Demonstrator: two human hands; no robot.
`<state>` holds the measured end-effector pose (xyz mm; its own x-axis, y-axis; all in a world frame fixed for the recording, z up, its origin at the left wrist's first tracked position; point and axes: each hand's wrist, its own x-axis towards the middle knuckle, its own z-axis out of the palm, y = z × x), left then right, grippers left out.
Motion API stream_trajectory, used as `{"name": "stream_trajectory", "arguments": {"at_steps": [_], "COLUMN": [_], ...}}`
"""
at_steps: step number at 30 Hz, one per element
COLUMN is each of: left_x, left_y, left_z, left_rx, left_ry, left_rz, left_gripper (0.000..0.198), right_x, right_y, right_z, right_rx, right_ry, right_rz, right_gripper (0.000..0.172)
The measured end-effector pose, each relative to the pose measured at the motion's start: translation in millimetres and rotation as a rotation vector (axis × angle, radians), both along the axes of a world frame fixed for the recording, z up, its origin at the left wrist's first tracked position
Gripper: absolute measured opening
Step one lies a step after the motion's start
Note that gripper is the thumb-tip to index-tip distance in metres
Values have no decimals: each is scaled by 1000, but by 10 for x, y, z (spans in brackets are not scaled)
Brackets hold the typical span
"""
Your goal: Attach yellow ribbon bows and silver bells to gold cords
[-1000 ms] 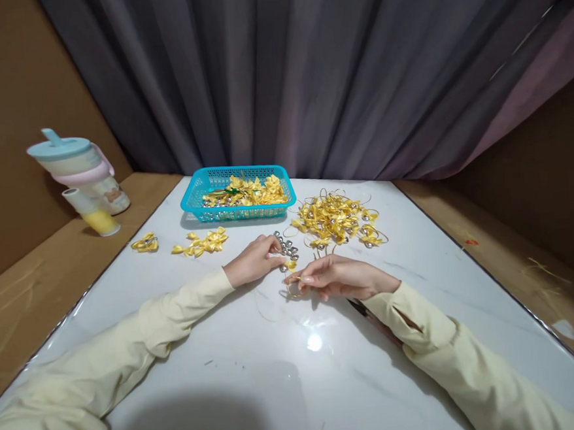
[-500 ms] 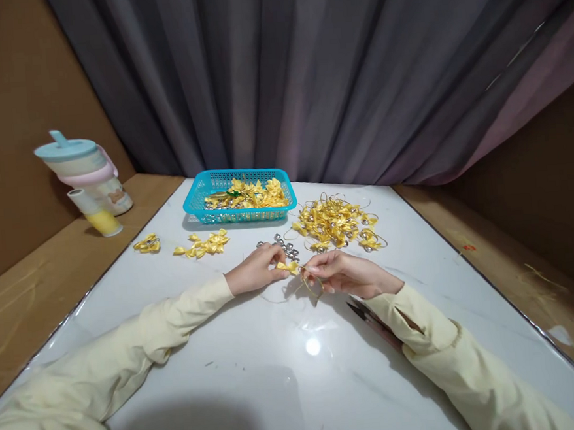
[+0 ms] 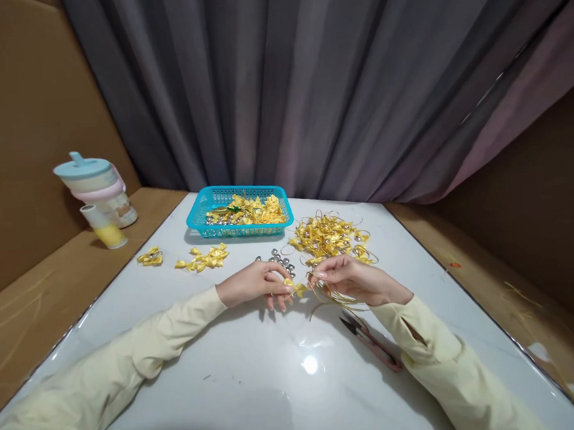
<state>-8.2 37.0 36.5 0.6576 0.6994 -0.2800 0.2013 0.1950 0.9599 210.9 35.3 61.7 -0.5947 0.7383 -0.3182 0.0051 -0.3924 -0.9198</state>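
My left hand (image 3: 255,285) pinches a small yellow ribbon bow (image 3: 297,287) just above the white table (image 3: 259,381), fingers curled. My right hand (image 3: 353,279) is closed on a thin gold cord (image 3: 329,298) that loops below it, its fingertips close to the bow. Small silver bells (image 3: 279,262) lie just behind my hands. A heap of yellow bows with gold loops (image 3: 330,237) lies behind my right hand.
A turquoise basket (image 3: 196,216) with yellow bows stands at the back. Loose bows (image 3: 202,258) and one more bow (image 3: 149,256) lie at the left. Small snips (image 3: 369,337) rest by my right wrist. A lidded cup (image 3: 99,189) stands on the brown ledge at the left.
My left hand left the bells and now holds a yellow bow. Both hands have lifted slightly and come together, with the gold cord now trailing under my right hand.
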Motion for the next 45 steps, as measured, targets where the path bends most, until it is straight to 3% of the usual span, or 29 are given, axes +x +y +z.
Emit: {"name": "stream_trajectory", "arguments": {"at_steps": [6,16,23,28,33,38,45], "left_x": [-36,-36,20,67,77,64,-30], "left_y": [21,24,13,-63,-123,-159,-232], "left_z": [-29,57,-82,-135,-50,84,342], "left_rx": [-100,-280,-432,-470,-360,-43,193], "left_ry": [-53,-204,-279,-313,-241,-42,142], "left_rz": [75,244,217,92,75,104,-142], "left_gripper": [34,14,8,14,18,18,15], "right_x": [-14,-76,-139,-157,-101,67,172], "right_y": [-24,-72,-126,-146,-139,-63,48], "right_z": [32,12,-15,-12,69,135,118], "right_rx": [2,-17,-22,-19,16,83,190], "right_ry": [33,70,92,127,92,-83,-238], "right_rz": [27,63,91,129,138,246,358], "right_gripper": [20,18,19,16,17,15,12]}}
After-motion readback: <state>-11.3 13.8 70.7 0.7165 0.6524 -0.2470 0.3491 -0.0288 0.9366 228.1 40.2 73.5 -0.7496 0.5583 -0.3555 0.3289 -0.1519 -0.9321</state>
